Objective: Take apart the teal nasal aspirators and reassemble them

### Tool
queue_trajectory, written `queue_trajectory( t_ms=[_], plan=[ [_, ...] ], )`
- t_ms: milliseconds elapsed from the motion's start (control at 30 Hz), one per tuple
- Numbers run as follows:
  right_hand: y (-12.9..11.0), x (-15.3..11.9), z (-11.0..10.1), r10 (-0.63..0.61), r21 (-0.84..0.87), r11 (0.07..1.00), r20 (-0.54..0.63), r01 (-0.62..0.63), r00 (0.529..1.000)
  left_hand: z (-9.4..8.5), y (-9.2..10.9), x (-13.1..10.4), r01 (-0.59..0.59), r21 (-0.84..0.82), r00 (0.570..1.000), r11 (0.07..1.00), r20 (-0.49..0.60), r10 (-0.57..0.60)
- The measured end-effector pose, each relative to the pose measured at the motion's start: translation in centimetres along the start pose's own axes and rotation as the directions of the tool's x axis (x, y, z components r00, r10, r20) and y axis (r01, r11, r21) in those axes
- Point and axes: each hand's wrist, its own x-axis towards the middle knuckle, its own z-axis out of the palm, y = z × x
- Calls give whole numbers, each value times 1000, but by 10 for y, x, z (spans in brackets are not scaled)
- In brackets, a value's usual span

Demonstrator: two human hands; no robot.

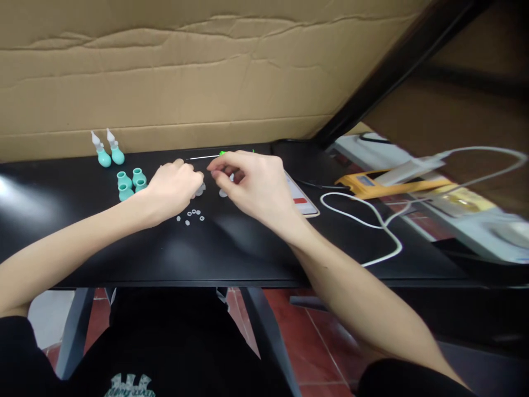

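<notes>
My left hand [177, 184] is closed above the black table, beside small clear pieces [200, 190]; what its fingers grip is hidden. Just right of it, my right hand [252, 179] has thumb and forefinger brought together, and anything between them is too small to make out. Another clear piece [223, 193] lies under the right hand. Several small translucent rings [194, 212] are scattered on the table nearer to me. Left of my left hand stand several open teal bulbs [124, 179]. Farther back are two teal bulbs with clear pointed tips [104, 158] [117, 156].
A phone [303, 201] lies right of my right hand on the black table [231, 259]. A green-handled tool with a thin metal shaft [202, 157] lies behind my hands. White cable [399, 242] loops at the right, near a yellow device [363, 184]. Cardboard [185, 82] rises behind.
</notes>
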Motion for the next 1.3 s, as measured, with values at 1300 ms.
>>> queue_trajectory(
  t_ms=[1300],
  plan=[
    [-35,-17,13,48,544,832,125,-109,991,44,-10,-78,-212,-174,624,962,-781,-4]
  ],
)
